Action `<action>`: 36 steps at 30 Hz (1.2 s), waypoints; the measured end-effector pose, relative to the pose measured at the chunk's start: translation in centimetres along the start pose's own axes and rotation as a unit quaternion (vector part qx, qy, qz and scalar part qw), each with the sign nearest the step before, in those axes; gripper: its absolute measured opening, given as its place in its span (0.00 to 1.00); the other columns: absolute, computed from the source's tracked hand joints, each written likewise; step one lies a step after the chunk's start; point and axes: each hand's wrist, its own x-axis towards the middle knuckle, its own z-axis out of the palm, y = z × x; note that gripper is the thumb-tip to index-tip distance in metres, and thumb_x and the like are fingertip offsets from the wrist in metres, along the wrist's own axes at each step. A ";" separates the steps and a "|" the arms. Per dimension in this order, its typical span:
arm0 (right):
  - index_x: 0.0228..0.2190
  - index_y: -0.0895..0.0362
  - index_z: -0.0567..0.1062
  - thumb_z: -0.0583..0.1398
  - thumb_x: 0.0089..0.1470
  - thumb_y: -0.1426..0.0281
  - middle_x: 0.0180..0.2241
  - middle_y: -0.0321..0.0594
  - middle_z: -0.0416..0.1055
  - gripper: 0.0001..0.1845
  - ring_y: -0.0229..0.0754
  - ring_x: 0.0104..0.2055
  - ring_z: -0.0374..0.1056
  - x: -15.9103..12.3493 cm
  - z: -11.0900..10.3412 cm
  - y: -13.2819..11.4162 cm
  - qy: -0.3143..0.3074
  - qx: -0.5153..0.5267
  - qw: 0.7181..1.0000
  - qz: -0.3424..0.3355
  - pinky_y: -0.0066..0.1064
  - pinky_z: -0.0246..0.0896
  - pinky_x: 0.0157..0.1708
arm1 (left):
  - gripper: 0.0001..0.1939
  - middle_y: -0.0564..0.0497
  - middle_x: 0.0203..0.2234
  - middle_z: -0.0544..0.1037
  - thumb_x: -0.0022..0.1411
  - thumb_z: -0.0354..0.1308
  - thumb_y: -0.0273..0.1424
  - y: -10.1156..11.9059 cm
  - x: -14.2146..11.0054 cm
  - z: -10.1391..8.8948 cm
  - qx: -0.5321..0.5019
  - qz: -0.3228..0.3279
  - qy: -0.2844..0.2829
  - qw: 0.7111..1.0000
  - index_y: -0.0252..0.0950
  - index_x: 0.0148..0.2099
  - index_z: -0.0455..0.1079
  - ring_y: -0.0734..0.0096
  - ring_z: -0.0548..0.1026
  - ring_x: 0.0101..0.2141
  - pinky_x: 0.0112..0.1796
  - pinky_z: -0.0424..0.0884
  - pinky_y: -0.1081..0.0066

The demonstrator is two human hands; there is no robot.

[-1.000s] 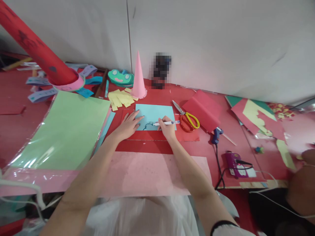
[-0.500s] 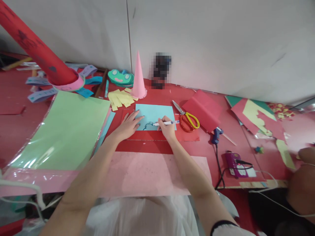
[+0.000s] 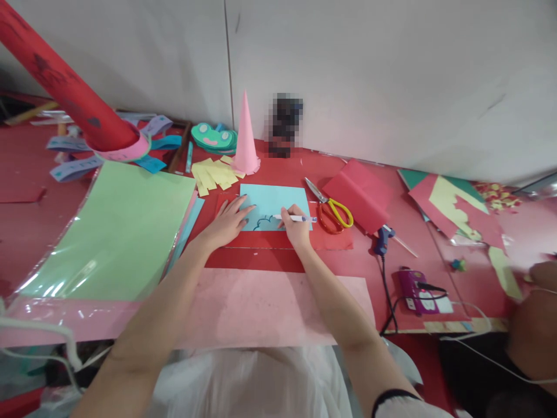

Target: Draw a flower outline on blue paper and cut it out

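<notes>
A light blue sheet of paper (image 3: 274, 197) lies on red paper (image 3: 261, 240) in front of me. My left hand (image 3: 229, 222) rests flat with fingers spread on the sheet's left side. Pinched in my right hand (image 3: 296, 226) is a white marker (image 3: 303, 219), its tip against the blue sheet. A dark wavy, cloud-like line (image 3: 263, 222) runs along the sheet's lower edge, left of the tip. Just right of the sheet lie scissors (image 3: 329, 206) with one yellow and one red handle.
A pink paper cone (image 3: 246, 142) and yellow paper strips (image 3: 214, 175) stand behind the sheet. Wrapped green paper (image 3: 117, 232) lies left, under a red tube (image 3: 69, 81). To the right are folded red paper (image 3: 359, 194), a glue gun (image 3: 383, 239), a purple power strip (image 3: 415, 284) and another person's arm (image 3: 535, 325).
The marker tip has shifted slightly right, and the dark line on the blue sheet is a little longer. My left hand has stayed in place.
</notes>
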 end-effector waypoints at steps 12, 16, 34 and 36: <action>0.18 0.52 0.55 0.55 0.54 0.59 0.14 0.29 0.62 0.19 0.36 0.20 0.60 -0.3 0.1 -0.2 0.014 -0.027 1.000 -0.006 0.28 0.56 0.25 | 0.24 0.50 0.69 0.46 0.69 0.41 0.29 0.0 0.0 0.0 -0.008 0.004 -0.002 1.000 0.45 0.65 0.56 0.60 0.44 0.67 0.64 0.39 0.50; 0.18 0.52 0.55 0.55 0.54 0.59 0.14 0.29 0.61 0.19 0.36 0.20 0.59 -0.3 0.1 -0.1 0.032 -0.027 0.999 -0.012 0.29 0.56 0.25 | 0.23 0.49 0.68 0.47 0.69 0.41 0.29 0.2 -0.1 -0.2 -0.006 -0.002 -0.006 1.000 0.43 0.65 0.57 0.60 0.44 0.67 0.64 0.40 0.51; 0.18 0.52 0.56 0.55 0.55 0.60 0.13 0.29 0.66 0.19 0.36 0.21 0.61 -0.3 -0.1 -0.4 0.021 -0.023 0.999 0.010 0.28 0.56 0.26 | 0.23 0.49 0.68 0.47 0.69 0.42 0.29 0.1 0.0 0.0 -0.009 -0.001 0.002 1.000 0.44 0.64 0.57 0.60 0.44 0.67 0.64 0.40 0.51; 0.18 0.52 0.56 0.55 0.55 0.60 0.14 0.29 0.66 0.19 0.36 0.21 0.61 -0.3 -0.1 -0.4 0.027 -0.026 0.999 0.008 0.28 0.56 0.26 | 0.23 0.49 0.69 0.47 0.69 0.42 0.29 0.1 0.0 0.0 -0.008 0.001 0.002 1.000 0.44 0.64 0.57 0.60 0.44 0.67 0.64 0.40 0.51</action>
